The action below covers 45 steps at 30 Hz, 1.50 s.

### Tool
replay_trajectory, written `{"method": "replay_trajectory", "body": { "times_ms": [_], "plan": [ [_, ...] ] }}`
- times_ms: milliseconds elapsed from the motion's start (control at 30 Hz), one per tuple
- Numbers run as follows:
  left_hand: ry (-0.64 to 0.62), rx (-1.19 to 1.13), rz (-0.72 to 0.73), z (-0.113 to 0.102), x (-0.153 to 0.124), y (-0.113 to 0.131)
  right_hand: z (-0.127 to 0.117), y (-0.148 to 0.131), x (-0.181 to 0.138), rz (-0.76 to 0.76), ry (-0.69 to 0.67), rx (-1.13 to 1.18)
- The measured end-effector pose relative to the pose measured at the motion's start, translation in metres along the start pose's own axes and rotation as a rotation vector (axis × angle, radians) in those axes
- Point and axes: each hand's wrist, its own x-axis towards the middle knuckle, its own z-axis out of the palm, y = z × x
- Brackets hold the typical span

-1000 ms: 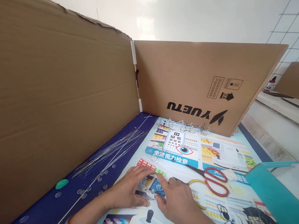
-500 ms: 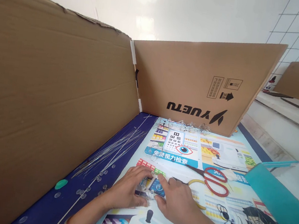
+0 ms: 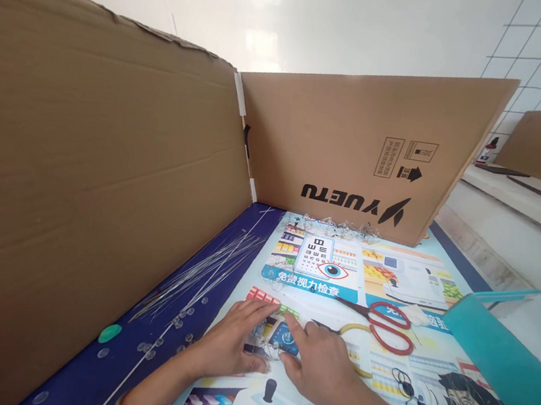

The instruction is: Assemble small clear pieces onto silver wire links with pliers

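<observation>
A small piece of bent thin wire (image 3: 273,350) with clear rounded parts lies low over the printed mat, between my two hands. My left hand (image 3: 233,336) curves around its left side, fingers at the far edge and thumb at the near edge. From the right, my right hand (image 3: 322,362) has its index finger and thumb on the piece. The fine wire is hard to make out against the print, and the exact contact is partly hidden. Just beyond my right hand lie red-handled scissors (image 3: 392,317) and a yellow-handled tool (image 3: 356,330), partly covered.
Loose straight wires (image 3: 207,264) and several clear discs (image 3: 178,322) lie on the blue strip at left, near a green piece (image 3: 110,333). Bent wire pieces (image 3: 341,229) line the foot of the cardboard panel (image 3: 358,141). A teal case (image 3: 503,366) is at right.
</observation>
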Motion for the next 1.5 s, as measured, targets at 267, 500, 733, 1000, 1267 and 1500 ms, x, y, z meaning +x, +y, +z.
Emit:
{"method": "replay_trajectory", "body": {
  "times_ms": [267, 500, 733, 1000, 1267, 1500],
  "plan": [
    [0.001, -0.006, -0.022, 0.0009, -0.0004, -0.0009, -0.0015, 0.0007, 0.0009, -0.004, -0.005, -0.001],
    [0.004, -0.019, -0.029, 0.0009, 0.0000, -0.0017, -0.0011, 0.0008, 0.0019, 0.005, 0.005, 0.020],
    [0.000, -0.039, -0.004, 0.0007, -0.0016, -0.0051, 0.0005, 0.0015, 0.0007, 0.023, 0.005, 0.047],
    [0.001, -0.065, -0.007, -0.0010, -0.0022, -0.0071, -0.0024, 0.0008, 0.0005, 0.044, 0.004, 0.051],
    [0.001, -0.074, -0.027, -0.0021, -0.0022, -0.0053, -0.0039, -0.0001, 0.0003, 0.043, 0.000, 0.041],
    [-0.008, -0.062, -0.032, -0.0017, -0.0023, -0.0066, -0.0024, 0.0000, 0.0007, 0.050, 0.018, 0.039]
  ]
}}
